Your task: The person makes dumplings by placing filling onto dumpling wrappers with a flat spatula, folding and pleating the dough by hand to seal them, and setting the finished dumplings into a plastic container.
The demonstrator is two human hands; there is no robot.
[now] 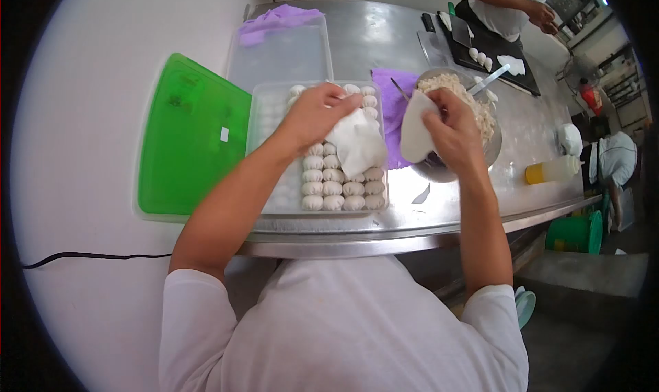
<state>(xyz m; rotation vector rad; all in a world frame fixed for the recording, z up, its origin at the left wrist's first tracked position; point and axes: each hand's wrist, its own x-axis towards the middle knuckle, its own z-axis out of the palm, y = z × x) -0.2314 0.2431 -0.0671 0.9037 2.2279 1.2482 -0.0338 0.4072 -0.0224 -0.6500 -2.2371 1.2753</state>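
My left hand (319,114) is closed on a limp white dough wrapper (360,145), which hangs over a clear plastic tray (274,203). Rows of pleated white dumplings (333,188) fill part of that tray, some hidden beneath the wrapper. In my right hand (454,128), pinched between thumb and fingers, is a second dough wrapper (415,128), held up at the near left side of a metal bowl (495,152). Pale shredded filling (449,84) is heaped in the bowl. A thin dark stick (399,88) pokes out beside the right wrapper; what it belongs to is hidden.
A purple cloth (388,110) lies between tray and bowl. Left stands a green lid (192,138); behind is another clear tray (281,59). A black board (508,73) with a cleaver (461,29) sits far right, near another person (504,7). A squeeze bottle (552,169) lies right.
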